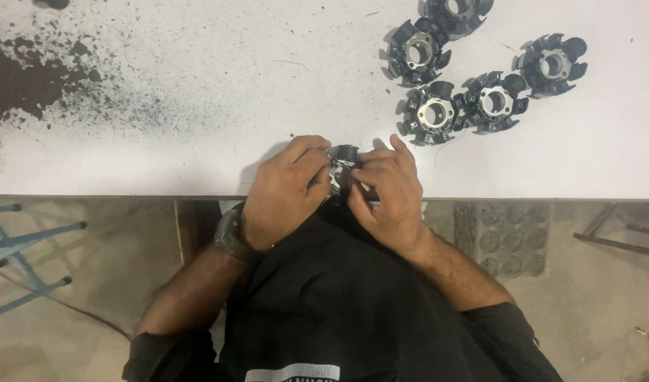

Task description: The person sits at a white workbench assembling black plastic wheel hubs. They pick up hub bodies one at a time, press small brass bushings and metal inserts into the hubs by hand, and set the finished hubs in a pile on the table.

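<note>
My left hand (285, 189) and my right hand (386, 189) meet at the near edge of the white table (197, 141). Between them they grip a small black round part with a metal core (343, 164), mostly hidden by my fingers. The fingertips of both hands pinch at its middle. A dark watch sits on my left wrist.
Several black finned round parts with metal cores lie at the table's far right, such as one (433, 112) and another (553, 64). Dark powder stains (20, 81) spread over the table's left. A blue metal frame (20, 247) stands on the floor at left, a grey perforated block (505, 237) under the table at right.
</note>
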Demonstrator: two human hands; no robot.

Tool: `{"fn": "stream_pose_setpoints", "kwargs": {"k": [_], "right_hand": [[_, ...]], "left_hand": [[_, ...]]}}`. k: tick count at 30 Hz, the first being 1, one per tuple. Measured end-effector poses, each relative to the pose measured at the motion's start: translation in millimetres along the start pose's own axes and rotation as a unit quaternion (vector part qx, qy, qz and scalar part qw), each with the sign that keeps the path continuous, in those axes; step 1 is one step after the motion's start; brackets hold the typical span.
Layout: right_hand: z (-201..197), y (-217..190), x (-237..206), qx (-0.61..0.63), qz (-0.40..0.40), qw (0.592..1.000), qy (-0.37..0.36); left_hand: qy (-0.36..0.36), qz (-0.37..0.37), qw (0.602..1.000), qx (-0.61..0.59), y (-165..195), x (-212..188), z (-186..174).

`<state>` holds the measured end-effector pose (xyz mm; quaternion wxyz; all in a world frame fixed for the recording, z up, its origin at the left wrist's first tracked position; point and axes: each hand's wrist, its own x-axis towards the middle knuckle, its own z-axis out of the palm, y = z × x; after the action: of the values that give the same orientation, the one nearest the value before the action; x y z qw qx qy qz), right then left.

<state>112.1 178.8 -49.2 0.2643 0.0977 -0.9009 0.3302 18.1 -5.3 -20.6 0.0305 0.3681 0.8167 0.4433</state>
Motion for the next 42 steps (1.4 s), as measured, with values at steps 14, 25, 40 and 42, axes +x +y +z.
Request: {"fn": "stream_pose_setpoints", "kwargs": {"k": [14,25,40,42], "right_hand": [[0.4,1.8,-1.9,-0.016,-0.011,1.000,-0.011],[-112.5,80.7,-27.2,-0.207,0.109,0.960,0.156],[-136.0,123.3,8.0,-0.238,0.077,0.961,-0.115],[-136.9,126.6,6.2,-0.205,0.080,0.969,-0.115]], "left_hand": [[-0.014,-0.022,0.999,0.018,10.9,-1.5,-8.5],[-0.189,0.033,0.958,0.214,33.2,68.9,20.4],[-0.126,0.028,0.973,0.190,4.1,201.9,86.9],[-0.137,0.010,0.974,0.181,14.0,201.2,74.0]]}}
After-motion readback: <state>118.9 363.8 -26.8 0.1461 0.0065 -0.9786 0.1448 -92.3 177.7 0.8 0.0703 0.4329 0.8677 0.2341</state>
